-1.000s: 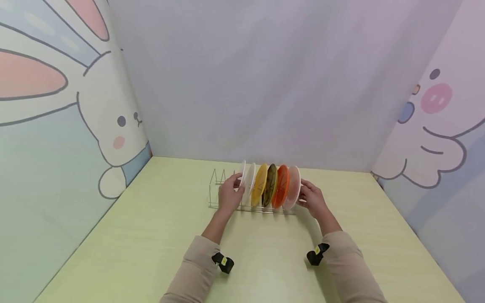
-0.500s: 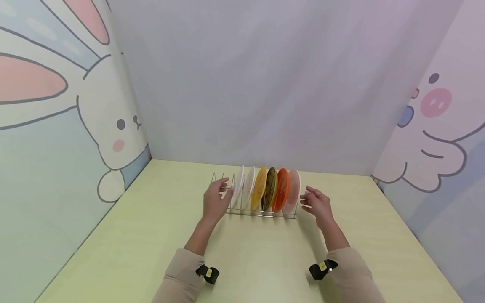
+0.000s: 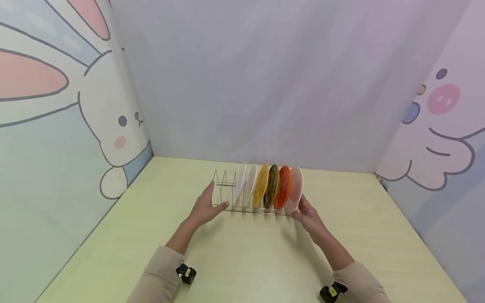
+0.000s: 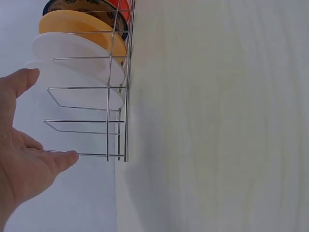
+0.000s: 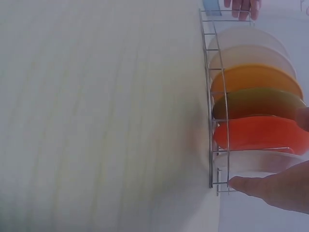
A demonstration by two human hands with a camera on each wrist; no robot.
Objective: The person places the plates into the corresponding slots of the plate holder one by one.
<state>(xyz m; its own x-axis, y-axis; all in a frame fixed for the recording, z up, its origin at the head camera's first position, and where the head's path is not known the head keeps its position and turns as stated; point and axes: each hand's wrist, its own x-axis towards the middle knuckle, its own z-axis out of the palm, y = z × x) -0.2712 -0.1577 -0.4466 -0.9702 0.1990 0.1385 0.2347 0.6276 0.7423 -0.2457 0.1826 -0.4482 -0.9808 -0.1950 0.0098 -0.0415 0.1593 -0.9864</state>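
A wire dish rack (image 3: 261,211) stands on the table holding several plates on edge. From the left these are a white plate (image 3: 239,185), another white plate (image 3: 250,185), a yellow plate (image 3: 260,187), a dark patterned plate (image 3: 271,187), an orange-red plate (image 3: 283,188) and a pink plate with a white rim (image 3: 294,189). My left hand (image 3: 204,206) is at the rack's left end, thumb and fingers spread wide. At the right end my right hand (image 3: 311,219) has its thumb (image 5: 246,186) at the front corner wire, apparently touching it, a fingertip farther up near the plates.
Bare slots of the rack (image 4: 84,121) lie at its left end. A grey curtain (image 3: 265,84) rises behind the table (image 3: 261,261), and cartoon-printed panels (image 3: 57,168) flank both sides.
My left hand has come off the leftmost white plate and moved left to the rack's end. My right hand drew back from the pink plate, then came in lower at the rack's right corner.
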